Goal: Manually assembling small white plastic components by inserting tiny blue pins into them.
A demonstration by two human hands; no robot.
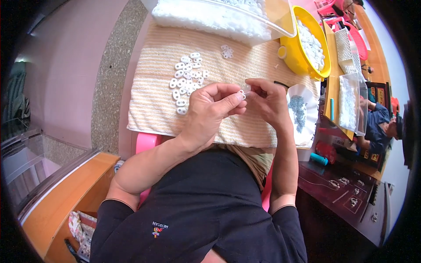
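Note:
My left hand (211, 105) pinches a small white plastic piece with holes (242, 94) between thumb and forefinger, above the striped towel (153, 87). Close against it, my right hand (272, 103) has thumb and forefinger drawn together at the piece's right side. Something tiny and pale seems to be at its fingertips, too small to name. Left of my hands lies a loose pile of white oval pieces, each with two holes (187, 75). A smaller cluster of white holed pieces (226, 51) lies farther back on the towel.
A clear plastic bin of white parts (250, 33) stands at the back, beside a yellow basin (287, 52) of white parts. To the right, small dark parts (298, 109) lie on a white sheet (311, 103). A person in dark blue (378, 120) sits at the far right.

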